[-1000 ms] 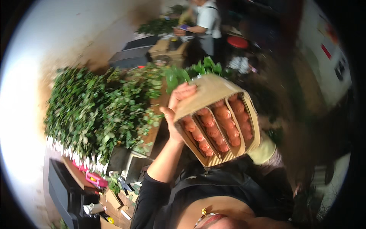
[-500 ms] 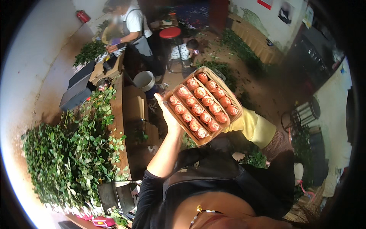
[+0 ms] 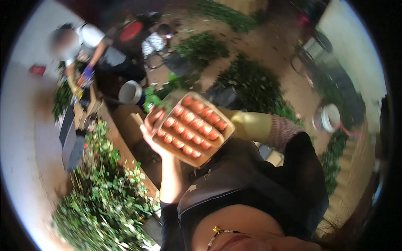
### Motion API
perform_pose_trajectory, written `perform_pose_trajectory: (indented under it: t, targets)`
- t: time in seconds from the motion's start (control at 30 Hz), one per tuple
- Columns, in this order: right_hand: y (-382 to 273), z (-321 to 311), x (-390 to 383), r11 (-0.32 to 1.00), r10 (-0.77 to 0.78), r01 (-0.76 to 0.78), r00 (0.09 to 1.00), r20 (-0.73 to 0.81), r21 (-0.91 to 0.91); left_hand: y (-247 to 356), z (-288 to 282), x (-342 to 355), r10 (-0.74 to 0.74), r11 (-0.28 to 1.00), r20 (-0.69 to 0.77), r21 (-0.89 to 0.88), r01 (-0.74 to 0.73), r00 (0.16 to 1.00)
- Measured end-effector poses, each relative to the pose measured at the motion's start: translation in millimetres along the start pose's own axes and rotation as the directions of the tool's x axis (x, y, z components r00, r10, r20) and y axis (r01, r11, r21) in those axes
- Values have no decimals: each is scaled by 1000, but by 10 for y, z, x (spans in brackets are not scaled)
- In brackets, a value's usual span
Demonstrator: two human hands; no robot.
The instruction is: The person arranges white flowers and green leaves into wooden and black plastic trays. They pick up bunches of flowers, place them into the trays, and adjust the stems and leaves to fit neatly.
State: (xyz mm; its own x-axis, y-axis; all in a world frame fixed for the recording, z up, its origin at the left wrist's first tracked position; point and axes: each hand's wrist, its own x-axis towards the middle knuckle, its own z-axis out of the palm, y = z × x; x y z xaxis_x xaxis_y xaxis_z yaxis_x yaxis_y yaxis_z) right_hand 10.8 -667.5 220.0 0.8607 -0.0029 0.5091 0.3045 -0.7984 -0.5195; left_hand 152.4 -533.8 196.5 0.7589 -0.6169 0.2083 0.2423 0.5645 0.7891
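I have the cardboard box up in the middle, orange-pink roses in its four divided rows. My left hand is clamped on the left side; my right hand, yellow-gloved, is at the right side, fingers hidden, so I cannot tell its grip. Leafy stems crowd the near left, a white bucket sits far left, another bucket right, green piles between them

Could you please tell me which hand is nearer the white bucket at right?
Right. The gloved right hand is left of the white bucket; the left hand, across the rose bouquet, is farther left.
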Motion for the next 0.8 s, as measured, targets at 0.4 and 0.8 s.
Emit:
perform_pose_trajectory:
  t: [0.4, 0.8]
  targets:
    - [-70, 601, -865, -334, 771, -614, 258, 582, 715, -32, -1191, -32, -320, 946, 366, 166, 277, 874]
    - [1213, 1797, -3383, -141, 858, -775, -406, -315, 616, -2105, -3082, -3206, -911, -369, -305, 903, -220, 278]
